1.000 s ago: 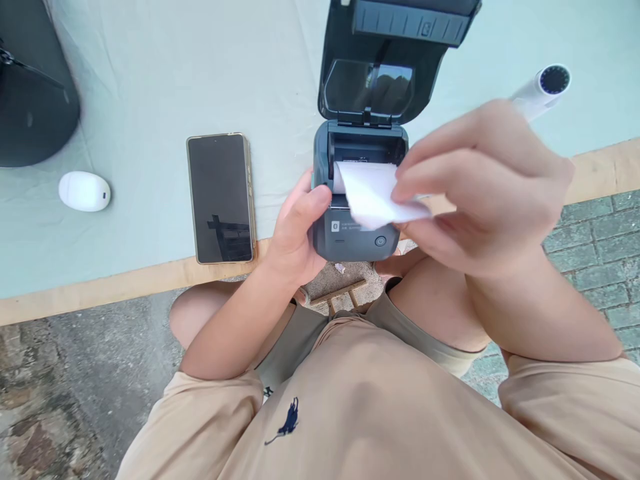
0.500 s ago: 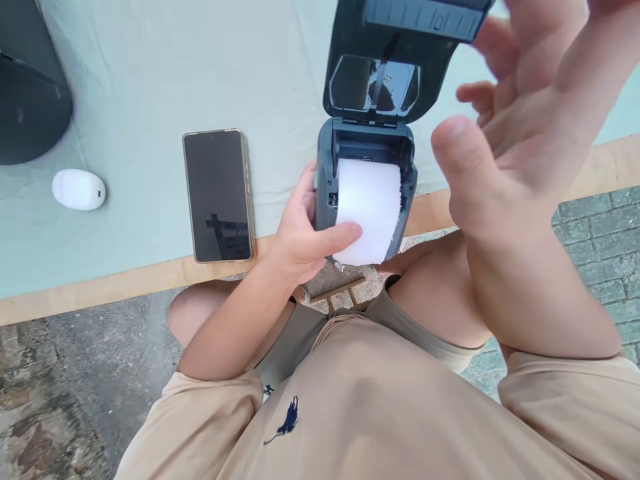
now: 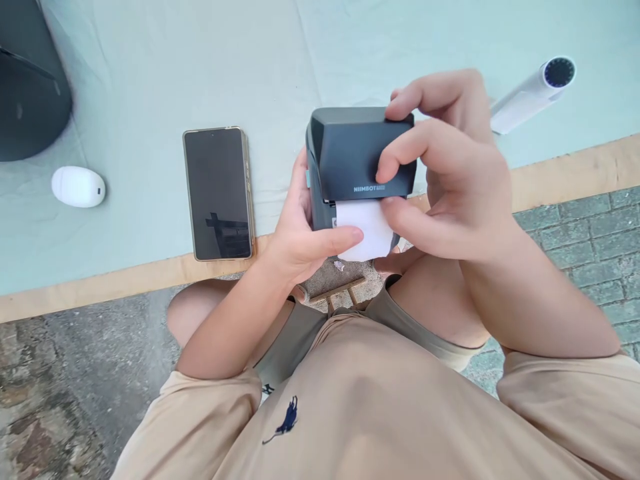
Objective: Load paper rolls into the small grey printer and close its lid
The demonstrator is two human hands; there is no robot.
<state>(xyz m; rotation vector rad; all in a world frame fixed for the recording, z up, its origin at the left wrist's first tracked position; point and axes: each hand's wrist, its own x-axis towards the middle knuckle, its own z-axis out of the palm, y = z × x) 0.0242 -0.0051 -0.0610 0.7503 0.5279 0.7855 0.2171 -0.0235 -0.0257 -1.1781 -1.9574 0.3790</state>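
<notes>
A dark grey label printer [image 3: 350, 157] stands at the table's front edge with its lid down. A strip of white label paper [image 3: 363, 230] sticks out of its front slot. My left hand [image 3: 300, 233] grips the printer's left side, and its thumb presses on the paper strip. My right hand [image 3: 445, 173] lies over the lid from the right, fingers on top and thumb at the paper's right edge. The lower front of the printer is hidden behind both thumbs.
A black phone [image 3: 219, 193] lies face up left of the printer on the pale green tablecloth [image 3: 150, 80]. Further left sit a small white oval device [image 3: 77, 187] and a black object [image 3: 30, 87]. A white tube-shaped device [image 3: 530, 97] lies at the right.
The printer lid was open with the paper roll showing. My right hand rose to the lid and brought it down; the lid is now down with the paper end sticking out.
</notes>
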